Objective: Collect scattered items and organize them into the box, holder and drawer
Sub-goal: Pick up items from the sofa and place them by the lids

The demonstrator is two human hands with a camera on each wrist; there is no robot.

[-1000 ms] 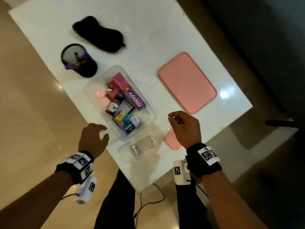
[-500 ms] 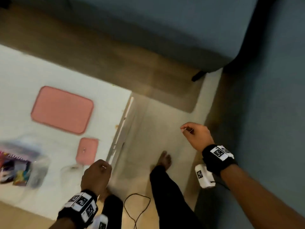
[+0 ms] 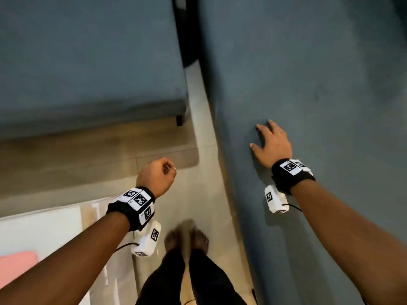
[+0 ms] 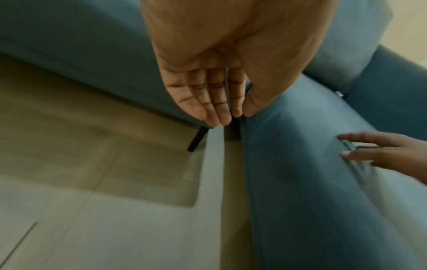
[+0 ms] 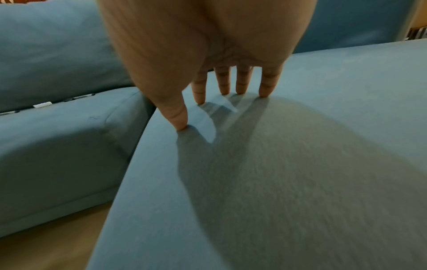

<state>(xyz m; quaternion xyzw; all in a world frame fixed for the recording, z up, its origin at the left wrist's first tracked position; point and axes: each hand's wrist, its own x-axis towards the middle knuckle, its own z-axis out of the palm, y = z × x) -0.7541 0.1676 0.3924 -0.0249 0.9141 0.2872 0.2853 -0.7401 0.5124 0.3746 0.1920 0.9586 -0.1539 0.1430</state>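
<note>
Feet (image 3: 187,238) of the person are standing bare on the pale tiled floor (image 3: 204,205), nearest to the head camera, below dark trouser legs. To the near left, a corner of the white table (image 3: 39,230) is showing, with an edge of a pink lid (image 3: 15,267) lying on it; box, holder and drawer are out of view in all three pictures.

Left hand (image 3: 157,175) is hanging over the floor between table and sofa, holding nothing. From the head view its fingers are looking curled in; the left wrist view is showing them (image 4: 196,102) lying close together, loosely bent, thumb beside them.

Right hand (image 3: 272,144) is reaching over the blue sofa arm (image 3: 308,84), palm down, fingers spread wide. The right wrist view is showing the fingertips (image 5: 264,91) and thumb touching the fabric, with their shadow falling just beneath. Nothing is being gripped.

Further out, a second blue sofa seat (image 3: 88,62) is standing across a narrow gap of floor from the sofa arm, one dark leg (image 3: 179,119) under its corner. A brown rug (image 3: 88,155) is lying in front of it. In the right wrist view a small white object (image 5: 41,105) is sitting in the seam at the back of that seat; too small to identify.
</note>
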